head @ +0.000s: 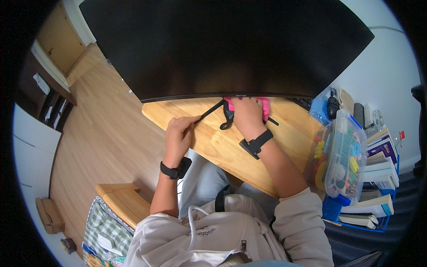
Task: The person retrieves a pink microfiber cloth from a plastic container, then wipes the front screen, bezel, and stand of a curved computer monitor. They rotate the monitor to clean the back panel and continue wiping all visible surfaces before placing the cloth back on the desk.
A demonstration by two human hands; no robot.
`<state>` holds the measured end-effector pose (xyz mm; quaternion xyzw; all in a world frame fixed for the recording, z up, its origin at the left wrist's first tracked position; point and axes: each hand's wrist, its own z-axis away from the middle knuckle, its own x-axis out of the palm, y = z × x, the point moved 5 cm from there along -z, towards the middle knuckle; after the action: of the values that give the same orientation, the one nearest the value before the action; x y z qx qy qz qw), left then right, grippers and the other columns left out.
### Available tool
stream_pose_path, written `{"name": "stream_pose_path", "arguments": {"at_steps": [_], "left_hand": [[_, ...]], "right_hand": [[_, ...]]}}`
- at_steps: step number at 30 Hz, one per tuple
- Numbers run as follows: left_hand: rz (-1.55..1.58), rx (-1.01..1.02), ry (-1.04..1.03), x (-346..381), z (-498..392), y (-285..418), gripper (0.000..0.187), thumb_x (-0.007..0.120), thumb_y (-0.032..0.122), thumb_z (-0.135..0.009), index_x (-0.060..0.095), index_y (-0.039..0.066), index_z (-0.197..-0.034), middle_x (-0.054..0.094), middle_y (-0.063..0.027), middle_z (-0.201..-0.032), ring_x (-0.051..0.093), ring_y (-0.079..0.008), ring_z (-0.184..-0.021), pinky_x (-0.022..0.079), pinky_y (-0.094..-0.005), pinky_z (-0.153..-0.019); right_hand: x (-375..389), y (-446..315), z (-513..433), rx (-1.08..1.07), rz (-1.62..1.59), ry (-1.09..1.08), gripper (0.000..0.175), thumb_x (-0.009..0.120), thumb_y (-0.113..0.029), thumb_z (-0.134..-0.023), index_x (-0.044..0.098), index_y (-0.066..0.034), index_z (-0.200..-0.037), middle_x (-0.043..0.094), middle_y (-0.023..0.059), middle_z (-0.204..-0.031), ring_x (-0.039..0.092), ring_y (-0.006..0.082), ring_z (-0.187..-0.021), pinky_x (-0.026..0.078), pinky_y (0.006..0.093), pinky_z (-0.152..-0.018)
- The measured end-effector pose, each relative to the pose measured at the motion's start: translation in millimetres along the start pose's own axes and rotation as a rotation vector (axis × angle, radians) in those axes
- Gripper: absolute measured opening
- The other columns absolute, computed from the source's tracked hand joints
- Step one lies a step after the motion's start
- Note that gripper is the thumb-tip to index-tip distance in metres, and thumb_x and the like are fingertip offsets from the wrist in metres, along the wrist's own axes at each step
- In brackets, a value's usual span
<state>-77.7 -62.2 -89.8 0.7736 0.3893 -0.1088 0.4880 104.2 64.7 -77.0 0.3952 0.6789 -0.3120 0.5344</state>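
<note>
My left hand [180,135] is at the lower end of a slim black bar [212,110], with its thumb and forefinger around the tip. The bar looks like a foot of the monitor stand and runs up under the monitor [227,50]. My right hand [248,113] presses a pink cloth [266,105] onto the wooden desk [217,140], just below the screen's lower edge. A grey and black part with a loop [227,124] sticks out left of the cloth. Right of my wrist, another black bar end [273,121] shows. My right fingertips are partly hidden.
On the right stands a clear plastic box [347,160] of colourful pieces, beside a blue rack [383,223] of books. A keyboard [300,103] and a black mouse [332,106] lie behind it. A wooden chair [123,200] is at lower left.
</note>
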Motion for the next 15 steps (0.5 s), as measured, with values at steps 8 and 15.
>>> {"name": "stream_pose_path", "arguments": {"at_steps": [8, 15], "left_hand": [[-0.012, 0.000, -0.009, 1, 1, -1, 0.036, 0.064, -0.007, -0.081, 0.076, 0.008, -0.112, 0.071, -0.0103, -0.089, 0.058, -0.0294, -0.081, 0.046, -0.0373, -0.078], [0.014, -0.074, 0.010, 2, 4, -7, 0.040, 0.066, -0.004, -0.088, 0.070, 0.008, -0.126, 0.076, -0.0077, -0.100, 0.062, -0.0281, -0.090, 0.049, -0.0379, -0.085]], "right_hand": [[-3, -29, 10, -0.076, -0.012, 0.085, 0.040, 0.059, -0.009, -0.089, 0.067, -0.0159, -0.128, 0.066, 0.0098, -0.114, 0.061, 0.0305, -0.109, 0.042, 0.0523, -0.096], [-6, -64, 25, -0.202, -0.129, 0.069, 0.029, 0.061, -0.010, -0.086, 0.069, -0.0145, -0.114, 0.066, 0.0097, -0.109, 0.062, 0.0305, -0.106, 0.041, 0.0503, -0.092]]}}
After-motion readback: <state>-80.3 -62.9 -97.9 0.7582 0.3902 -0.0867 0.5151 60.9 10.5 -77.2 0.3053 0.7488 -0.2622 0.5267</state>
